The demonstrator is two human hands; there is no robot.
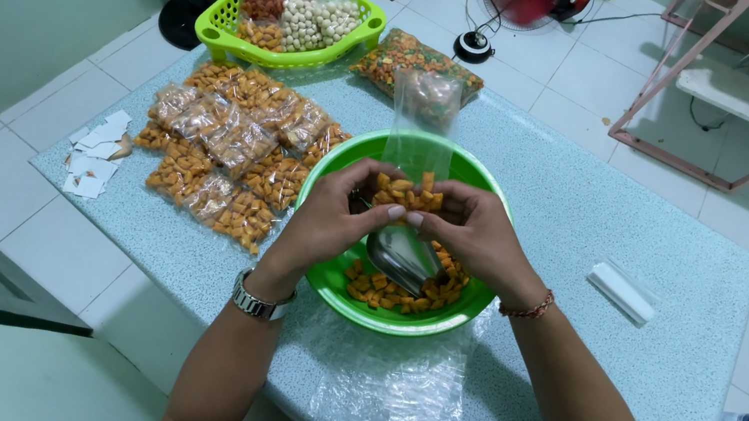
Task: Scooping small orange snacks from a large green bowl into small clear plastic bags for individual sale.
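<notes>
Together, the left hand (333, 214) and right hand (471, 229) pinch one clear bag (419, 137) of orange snacks between fingertips and thumbs, just above one green bowl (342, 160) near the table's (656, 227) front edge. The bag stands upright, its long axis vertical and its empty upper part rising away from the hands; the snacks fill only its bottom. One metal scoop (402, 256) lies in the bowl among loose orange snacks. Left of the bowl lies a heap of sealed packets (223, 145), too overlapped to count. At the far left corner sits one green basket (225, 13) of mixed snacks, with one large bag of mixed-colour pieces (396, 52) beside it. One stack of flat bags (622, 293) rests toward the right edge, and paper slips (95, 154) lie at the left edge.
</notes>
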